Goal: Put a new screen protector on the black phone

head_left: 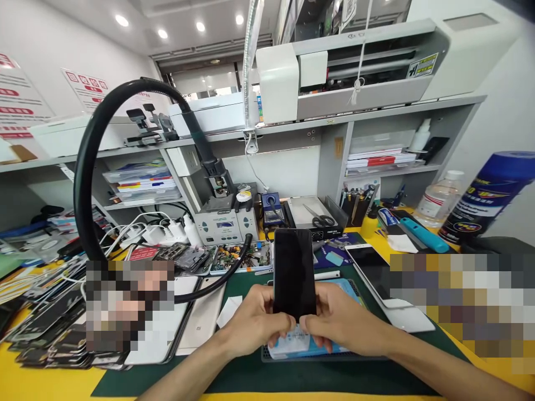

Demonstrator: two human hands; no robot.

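– So, where to find the dark-screened phone [294, 273]?
– Just below the frame's centre, between left hand [259, 320] and right hand [336, 323], touching both; long axis running up and down the frame, neither side clearly nearer.
– And the grip?
– Narrow, holding the phone's lower edges from both sides, thumbs at the bottom end.

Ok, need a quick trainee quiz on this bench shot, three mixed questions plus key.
1. True or false: only the left hand grips the phone.
2. The scissors have handles that are: A) red, B) black, C) yellow.
3. Which hand is nearer the blue can?

Key: 1. False, the right hand grips it too. 2. B. 3. The right hand.
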